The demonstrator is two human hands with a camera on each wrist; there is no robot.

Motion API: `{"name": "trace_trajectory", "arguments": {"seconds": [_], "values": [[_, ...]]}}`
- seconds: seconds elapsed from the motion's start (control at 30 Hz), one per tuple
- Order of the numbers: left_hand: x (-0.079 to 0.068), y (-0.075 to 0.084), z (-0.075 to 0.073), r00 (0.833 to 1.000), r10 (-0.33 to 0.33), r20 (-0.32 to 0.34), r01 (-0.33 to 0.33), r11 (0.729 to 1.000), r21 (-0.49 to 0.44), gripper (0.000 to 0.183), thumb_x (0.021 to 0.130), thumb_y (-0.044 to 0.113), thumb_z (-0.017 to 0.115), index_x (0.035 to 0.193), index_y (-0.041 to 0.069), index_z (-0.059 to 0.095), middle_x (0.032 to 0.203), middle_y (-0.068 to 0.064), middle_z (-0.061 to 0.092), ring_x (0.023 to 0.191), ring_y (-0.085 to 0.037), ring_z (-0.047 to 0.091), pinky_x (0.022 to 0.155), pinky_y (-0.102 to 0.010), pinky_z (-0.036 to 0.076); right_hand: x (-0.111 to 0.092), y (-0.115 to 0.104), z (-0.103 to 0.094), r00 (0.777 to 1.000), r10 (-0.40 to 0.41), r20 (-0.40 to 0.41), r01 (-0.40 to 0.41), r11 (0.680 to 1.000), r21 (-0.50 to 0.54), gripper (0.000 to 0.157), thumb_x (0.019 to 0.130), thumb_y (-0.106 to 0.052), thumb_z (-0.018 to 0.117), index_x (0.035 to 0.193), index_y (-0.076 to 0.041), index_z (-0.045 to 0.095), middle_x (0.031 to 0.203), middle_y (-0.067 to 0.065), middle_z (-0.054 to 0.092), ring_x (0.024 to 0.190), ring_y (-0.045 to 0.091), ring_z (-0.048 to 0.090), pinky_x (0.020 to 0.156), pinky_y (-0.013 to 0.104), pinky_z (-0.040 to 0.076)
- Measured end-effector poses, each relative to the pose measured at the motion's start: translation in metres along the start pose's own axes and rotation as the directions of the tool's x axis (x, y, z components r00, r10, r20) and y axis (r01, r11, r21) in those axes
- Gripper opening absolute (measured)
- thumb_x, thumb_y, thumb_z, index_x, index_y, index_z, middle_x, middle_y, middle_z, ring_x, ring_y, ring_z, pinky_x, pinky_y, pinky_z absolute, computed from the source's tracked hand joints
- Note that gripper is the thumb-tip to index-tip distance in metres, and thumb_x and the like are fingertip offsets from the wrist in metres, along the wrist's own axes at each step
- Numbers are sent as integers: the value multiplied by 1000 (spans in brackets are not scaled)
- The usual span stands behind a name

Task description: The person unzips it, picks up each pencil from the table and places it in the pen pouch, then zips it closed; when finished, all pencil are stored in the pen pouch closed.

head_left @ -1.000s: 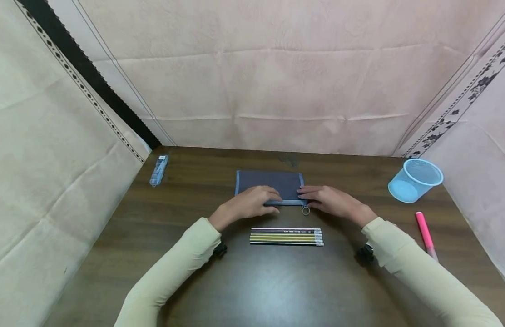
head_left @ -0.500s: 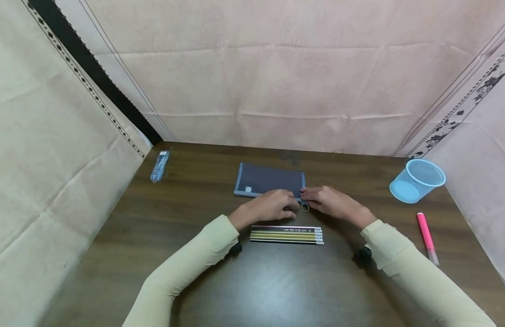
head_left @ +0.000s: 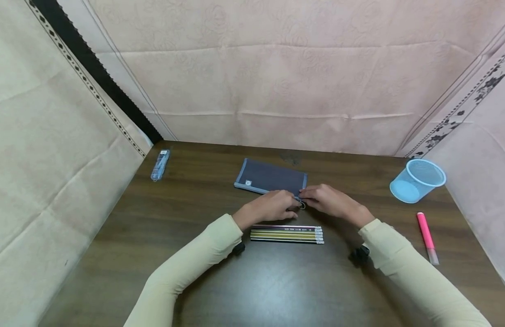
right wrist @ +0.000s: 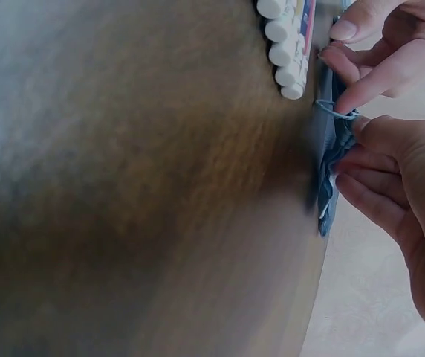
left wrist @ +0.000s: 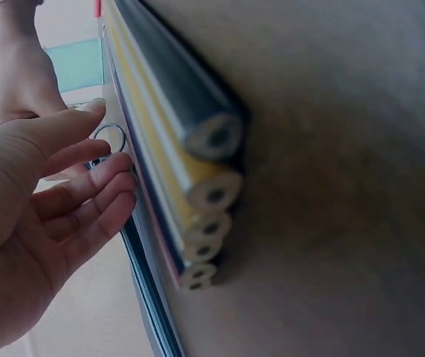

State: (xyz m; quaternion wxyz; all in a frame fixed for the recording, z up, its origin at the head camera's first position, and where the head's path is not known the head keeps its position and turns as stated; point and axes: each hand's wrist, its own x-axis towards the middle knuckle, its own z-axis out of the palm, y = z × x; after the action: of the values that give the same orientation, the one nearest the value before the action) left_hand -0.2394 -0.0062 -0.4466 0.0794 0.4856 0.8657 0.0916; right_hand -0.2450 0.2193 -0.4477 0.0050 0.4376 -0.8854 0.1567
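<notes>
A dark navy zip pouch with light blue trim lies slightly turned on the table, a small white label near its left corner. My right hand pinches the pouch's near right corner between thumb and fingers. Close beside it, my left hand has its index finger at the metal ring on the zip end, with the thumb apart from that finger. The left fingers are loosely bent in the left wrist view. Several pencils lie in a flat row just in front of the pouch, white erasers to the right.
To the far right stands a light blue mesh cup, and a pink marker lies in front of it. A blue packet-like item is at the back left. Pale cloth hangs behind the wooden table.
My left hand has moved right along the pouch's zip edge to its ring, uncovering the label. The pouch has turned, its left side swinging away. The right hand stays at the corner.
</notes>
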Motion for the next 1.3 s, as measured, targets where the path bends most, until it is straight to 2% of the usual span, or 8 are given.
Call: {"name": "trace_trajectory", "arguments": {"seconds": [0.23,0.43,0.63,0.8,1.0,1.13,1.2,1.3], "values": [[0,-1,4,1000,-5,18,4,1000,28,28,100,33,64,120,16,74,106,2,73,94,-8,67,81,-23,55,-2,0,-1,1000,-5,-13,5,1000,-4,25,93,-2,69,118,-2,74,119,13,74,108,25,72,87,39,60],[1,-1,7,1000,-6,-15,7,998,65,42,102,34,62,138,13,63,126,-5,71,104,-12,71,86,-25,58,0,2,-3,1000,-6,-23,6,1000,6,25,93,-1,69,117,-1,74,117,14,74,106,24,73,86,38,60],[4,2,3,999,-35,-3,35,994,99,41,102,37,61,133,11,65,109,-4,76,87,-9,72,75,-23,57,3,1,-8,1000,0,-23,0,1000,17,24,94,-2,68,117,-1,74,117,13,74,106,23,73,87,37,60],[2,5,0,998,-59,20,56,991,123,37,101,38,61,128,13,68,105,-2,75,86,-10,70,75,-26,57,2,1,-11,1000,8,-19,-8,1000,12,24,94,-2,68,117,-1,74,117,12,74,107,24,72,88,38,59],[-1,5,0,994,-88,-67,92,994,65,24,99,35,66,113,18,73,106,3,70,92,-8,64,79,-24,55,-1,1,-10,999,7,-33,-6,1000,14,24,94,-1,68,117,-1,74,117,13,74,107,24,72,88,38,59],[-2,7,-1,966,-145,-215,148,989,-1,16,98,29,68,104,16,73,102,2,67,91,-9,61,79,-22,53,-3,2,-8,998,5,-61,-3,1000,20,25,93,-1,69,117,-1,73,118,13,73,107,24,72,87,38,60],[-2,8,-2,935,-192,-297,182,981,-61,13,98,25,68,102,14,73,100,1,68,89,-9,62,77,-20,53,-4,2,-6,996,-7,-91,9,1000,21,25,93,-1,69,118,-2,73,118,12,73,107,23,72,88,37,60],[-3,9,-8,874,-289,-391,231,954,-189,12,97,21,69,98,11,75,95,0,72,82,-7,64,72,-17,52,-4,2,-3,985,-47,-167,49,999,10,27,92,-2,71,119,-3,72,118,10,72,107,22,71,88,37,60]]}}
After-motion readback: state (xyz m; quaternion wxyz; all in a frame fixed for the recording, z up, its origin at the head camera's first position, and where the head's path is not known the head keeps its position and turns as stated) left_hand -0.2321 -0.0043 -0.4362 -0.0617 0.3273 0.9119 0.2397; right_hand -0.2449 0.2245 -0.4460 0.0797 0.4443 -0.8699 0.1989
